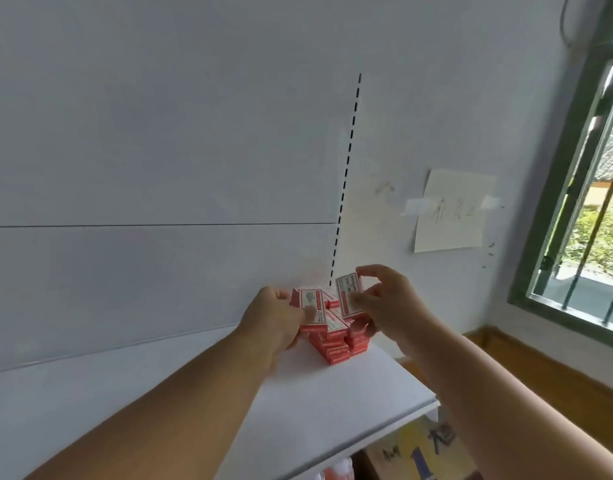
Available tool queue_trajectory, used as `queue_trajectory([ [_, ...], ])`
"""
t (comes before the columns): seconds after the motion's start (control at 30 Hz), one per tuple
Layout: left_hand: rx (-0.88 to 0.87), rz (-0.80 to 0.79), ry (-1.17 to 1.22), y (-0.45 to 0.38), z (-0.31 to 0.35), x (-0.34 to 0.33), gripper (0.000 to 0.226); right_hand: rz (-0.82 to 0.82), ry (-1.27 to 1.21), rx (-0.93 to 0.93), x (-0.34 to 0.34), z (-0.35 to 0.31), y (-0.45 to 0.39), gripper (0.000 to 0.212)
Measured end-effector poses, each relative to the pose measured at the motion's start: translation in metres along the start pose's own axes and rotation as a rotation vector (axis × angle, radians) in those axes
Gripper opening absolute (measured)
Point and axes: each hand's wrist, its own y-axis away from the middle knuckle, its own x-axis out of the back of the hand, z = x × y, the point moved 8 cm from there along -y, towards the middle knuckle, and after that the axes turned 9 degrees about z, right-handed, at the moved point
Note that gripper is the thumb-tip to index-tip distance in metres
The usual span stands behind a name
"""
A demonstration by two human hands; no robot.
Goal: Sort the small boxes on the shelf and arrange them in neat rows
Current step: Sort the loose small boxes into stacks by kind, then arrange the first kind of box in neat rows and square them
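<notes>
Both hands pinch red boxes [332, 327] above shelf [332, 403].

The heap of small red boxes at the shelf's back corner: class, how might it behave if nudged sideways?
The heap of small red boxes lies askew, so it would probably slide apart. Each box looks light and stiff: the right hand pinches one box with its fingers.

- Left hand [281, 318]: arm extended forward, fingers curled, thumb pressed flat on a small box [312, 308].
- Right hand [388, 303]: arm extended, thumb and fingertips pinching an upright small box [348, 294].
</notes>
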Motion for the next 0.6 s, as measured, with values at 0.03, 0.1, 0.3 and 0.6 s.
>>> queue_trajectory([
  [0.03,-0.033,0.027,-0.040,-0.006,0.002,-0.008,0.028,-0.010,0.047,-0.010,0.004,0.006,-0.010,0.031],
  [0.1,-0.089,0.073,-0.177,-0.017,0.000,-0.019,0.035,-0.029,0.131,-0.036,0.008,0.018,-0.026,0.024],
  [0.3,-0.201,0.211,-0.517,-0.021,0.003,-0.034,0.025,-0.105,0.589,0.168,-0.001,0.040,-0.059,0.018],
  [0.6,-0.270,0.332,-0.706,-0.012,0.007,-0.026,0.025,-0.002,0.648,0.506,-0.009,0.001,-0.045,0.018],
])
